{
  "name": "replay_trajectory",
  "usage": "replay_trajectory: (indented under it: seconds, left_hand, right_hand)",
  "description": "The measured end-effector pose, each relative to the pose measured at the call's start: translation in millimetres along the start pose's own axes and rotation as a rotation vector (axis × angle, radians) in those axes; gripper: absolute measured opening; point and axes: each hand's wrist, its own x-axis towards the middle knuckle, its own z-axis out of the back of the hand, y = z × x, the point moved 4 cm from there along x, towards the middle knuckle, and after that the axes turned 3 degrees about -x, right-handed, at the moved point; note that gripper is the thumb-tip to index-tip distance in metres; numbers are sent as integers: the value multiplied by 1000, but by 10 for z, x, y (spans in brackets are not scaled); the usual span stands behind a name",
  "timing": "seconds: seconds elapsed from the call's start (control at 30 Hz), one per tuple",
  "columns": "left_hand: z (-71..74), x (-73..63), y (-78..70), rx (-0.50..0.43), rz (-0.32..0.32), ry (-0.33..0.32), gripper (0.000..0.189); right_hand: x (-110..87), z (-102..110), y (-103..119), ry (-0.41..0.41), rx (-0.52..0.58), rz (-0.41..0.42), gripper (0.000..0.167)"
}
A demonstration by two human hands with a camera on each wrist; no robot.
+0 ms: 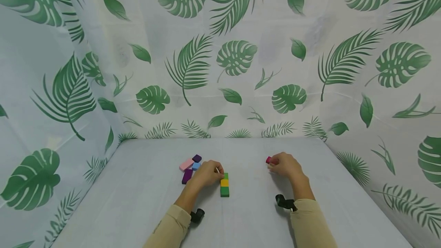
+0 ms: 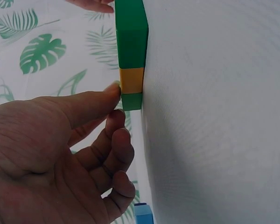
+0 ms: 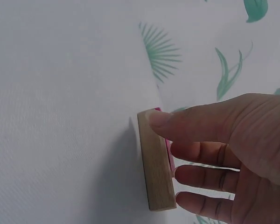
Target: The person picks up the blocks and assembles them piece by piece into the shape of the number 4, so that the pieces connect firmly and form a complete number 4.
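Pinching a pink-faced block [image 3: 157, 170]: the right fingers [image 3: 207, 177].

The left hand [image 1: 208, 172] has curled fingers; the right hand [image 1: 285, 164] pinches.

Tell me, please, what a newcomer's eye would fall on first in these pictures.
Most likely the straight row of green, yellow and green rectangular blocks near the middle of the pale table, with the left hand beside its far end. Next might come the magenta-faced, bare-wood block held by the right hand, to the row's right. Behind, a white cloth printed with green leaves fills the background.
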Motion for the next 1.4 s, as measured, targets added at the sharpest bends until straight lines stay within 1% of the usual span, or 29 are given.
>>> replay_trajectory:
  seconds: [0.6,0.8,1.0,1.4]
  left_hand:
    - [21,-13,-24,-3,3,0,10]
    - [20,-6,-18,-7,1,1,10]
    - [15,-7,-7,-4,3,1,10]
    - [10,-5,-8,-8,8,2,10]
  right_hand:
    - [-17,50,-168,35,33,-113,29]
    - [-25,57,-195,42,36,-132,32]
    - [-23,51,-207,52,34,-139,32]
    - [-30,57,-187,44,19,-118,27]
